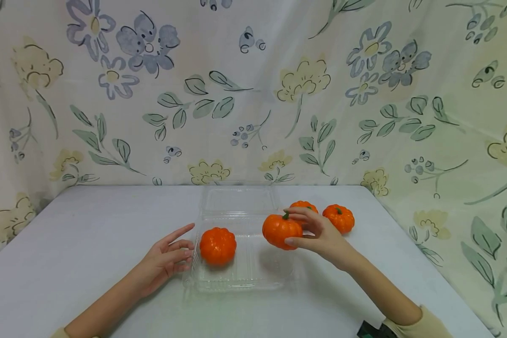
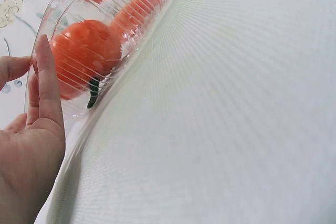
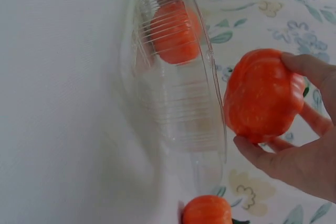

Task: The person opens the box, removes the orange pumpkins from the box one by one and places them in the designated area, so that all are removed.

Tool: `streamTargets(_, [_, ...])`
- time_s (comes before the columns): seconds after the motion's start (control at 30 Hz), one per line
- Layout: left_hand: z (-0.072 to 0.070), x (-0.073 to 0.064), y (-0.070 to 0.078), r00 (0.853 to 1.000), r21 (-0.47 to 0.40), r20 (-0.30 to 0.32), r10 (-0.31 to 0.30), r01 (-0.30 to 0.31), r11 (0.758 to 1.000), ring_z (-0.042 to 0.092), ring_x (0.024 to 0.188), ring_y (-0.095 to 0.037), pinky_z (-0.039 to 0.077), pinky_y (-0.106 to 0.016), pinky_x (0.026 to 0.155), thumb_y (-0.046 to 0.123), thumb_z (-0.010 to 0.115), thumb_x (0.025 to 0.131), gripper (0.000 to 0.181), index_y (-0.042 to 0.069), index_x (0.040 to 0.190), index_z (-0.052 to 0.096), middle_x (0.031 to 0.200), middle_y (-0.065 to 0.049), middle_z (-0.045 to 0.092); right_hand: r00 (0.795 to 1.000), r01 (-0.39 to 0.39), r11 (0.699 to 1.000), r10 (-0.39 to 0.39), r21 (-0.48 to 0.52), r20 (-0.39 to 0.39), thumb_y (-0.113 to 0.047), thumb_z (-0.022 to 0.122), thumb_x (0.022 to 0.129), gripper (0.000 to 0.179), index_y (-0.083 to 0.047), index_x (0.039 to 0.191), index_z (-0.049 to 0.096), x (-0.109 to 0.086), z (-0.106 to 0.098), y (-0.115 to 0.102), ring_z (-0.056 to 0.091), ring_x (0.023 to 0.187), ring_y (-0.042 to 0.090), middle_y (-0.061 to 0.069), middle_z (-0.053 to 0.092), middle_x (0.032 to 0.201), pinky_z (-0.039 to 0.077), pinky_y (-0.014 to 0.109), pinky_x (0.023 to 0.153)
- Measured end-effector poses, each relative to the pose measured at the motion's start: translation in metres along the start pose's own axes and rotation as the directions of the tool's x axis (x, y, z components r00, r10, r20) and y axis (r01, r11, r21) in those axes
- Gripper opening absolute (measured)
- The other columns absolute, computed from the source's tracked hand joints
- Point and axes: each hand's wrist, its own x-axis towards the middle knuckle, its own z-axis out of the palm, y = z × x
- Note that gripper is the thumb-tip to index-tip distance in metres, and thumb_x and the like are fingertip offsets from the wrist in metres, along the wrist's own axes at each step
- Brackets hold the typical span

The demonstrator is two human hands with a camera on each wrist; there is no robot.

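Observation:
In the head view my right hand [image 1: 321, 234] grips a small orange pumpkin [image 1: 281, 231] with a green stem, thumb in front and fingers behind. It hangs over the right half of a clear plastic clamshell box [image 1: 253, 277]. Inside the box's left half sits another pumpkin [image 1: 218, 247]; the left wrist view shows its dark green stem [image 2: 93, 93] low down, by the ribbed wall. Beside the left wall my left hand [image 1: 169, 258] has its fingers extended, fingertips right at the box's edge [image 2: 39, 51].
Two more orange pumpkins lie on the white table behind my right hand, one partly hidden [image 1: 303, 204] and one farther right [image 1: 339, 218]. The box's transparent lid [image 1: 241, 199] stands folded back toward the flowered cloth [image 1: 253, 94] at the table's far edge.

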Motion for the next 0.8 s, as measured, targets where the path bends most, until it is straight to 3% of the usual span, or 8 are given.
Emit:
streamTargets(0.43, [-0.001,0.000,-0.001,1.000,0.010,0.002,0.004,-0.004,1.000,0.068,0.091,-0.009,0.062,-0.024,0.085,0.001,0.055,0.107,0.056,0.032,0.152,0.050,0.110,0.004,0.065,0.999,-0.039,0.999,0.040,0.036,-0.030,-0.014,0.079,0.095,0.063,-0.002,0.150,0.049,-0.013,-0.009,0.004,0.052,0.139,0.044,0.023,0.050,0.155,0.060,0.032,0.097])
streamTargets(0.8, [-0.001,0.000,-0.001,1.000,0.004,-0.005,-0.004,0.004,1.000,0.067,0.090,-0.009,0.062,-0.024,0.084,0.001,0.055,0.106,0.057,0.030,0.154,0.048,0.110,0.004,0.065,0.997,-0.042,0.999,0.043,0.026,-0.056,-0.013,0.080,0.095,0.062,-0.002,0.148,0.050,-0.017,-0.015,0.002,0.052,0.136,0.043,0.024,0.047,0.155,0.060,0.031,0.095])
